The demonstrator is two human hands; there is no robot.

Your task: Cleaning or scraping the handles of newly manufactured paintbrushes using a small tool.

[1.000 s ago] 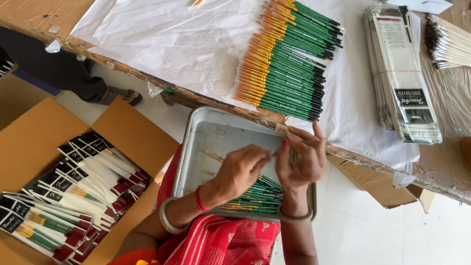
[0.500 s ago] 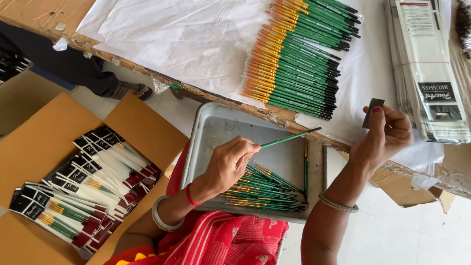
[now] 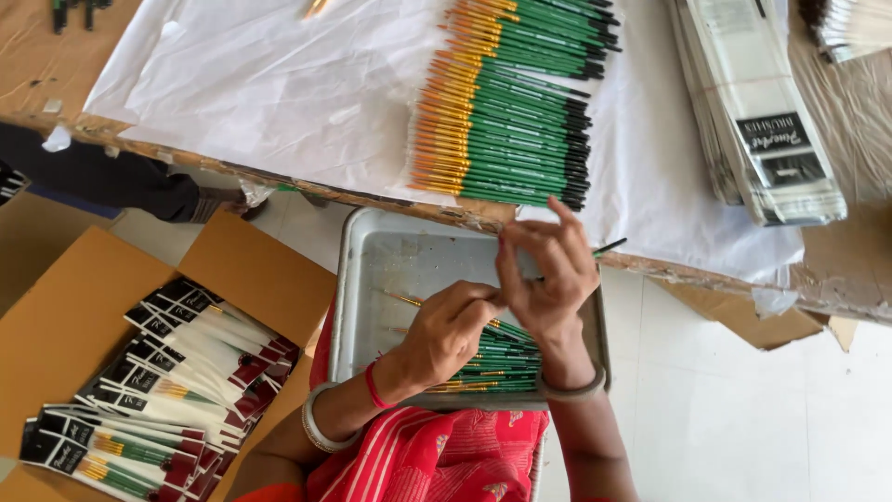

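where white paper (image 3: 279,84) covers worktable (image 3: 28,65) — pale tiled floor (image 3: 743,418) below

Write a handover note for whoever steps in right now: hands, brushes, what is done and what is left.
Left hand and right hand meet over the grey metal tray on the lap, together pinching one thin green-handled paintbrush.
Done: a row of green-handled brushes lies on the white paper sheet; packed brush sleeves fill the brown cardboard box.
Left: loose brushes in the tray; a stack of clear empty sleeves on the table.
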